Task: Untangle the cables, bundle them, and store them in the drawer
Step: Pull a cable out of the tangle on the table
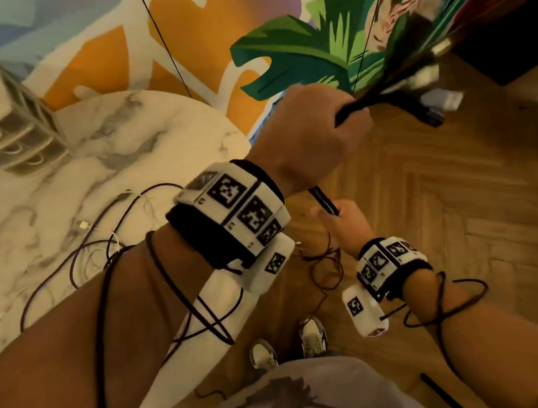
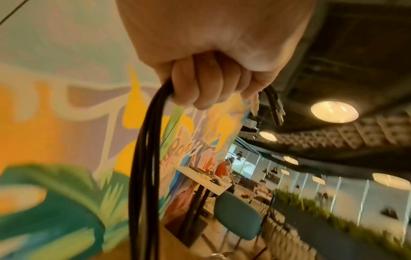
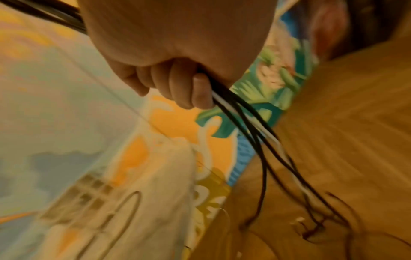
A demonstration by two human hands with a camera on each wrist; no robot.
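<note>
Marble table point(image 1: 148, 141) is seen at 9–10 o'clock of the head view, with a small drawer unit point(image 1: 14, 136) at its far edge, presumably the storage target; drawers appear closed, but blur prevents certainty. A loose tangle of purple, white and black leftover cables point(image 1: 93, 242) is left on the tabletop near its 4 o'clock edge, apparently not yet sorted. The cable bundle point(image 1: 383, 94) is held clear of the table, out over the wood floor, likely so strands hang straight and can be gathered. Left hand point(image 1: 313, 135) is closed in a fist round the bundle near the plug ends, which fan out toward 2 o'clock; connector types are smeared by motion and cannot be identified. Right hand point(image 1: 343, 224) is gripped lower on the same strands at 5 o'clock of the left, probably to run slack downward. Tails below are seen in the right wrist view trailing to the floor; their ends are blurred. Strand count is uncertain. Thin dark leads over both forearms seem to be rig wiring, not task cables.
</note>
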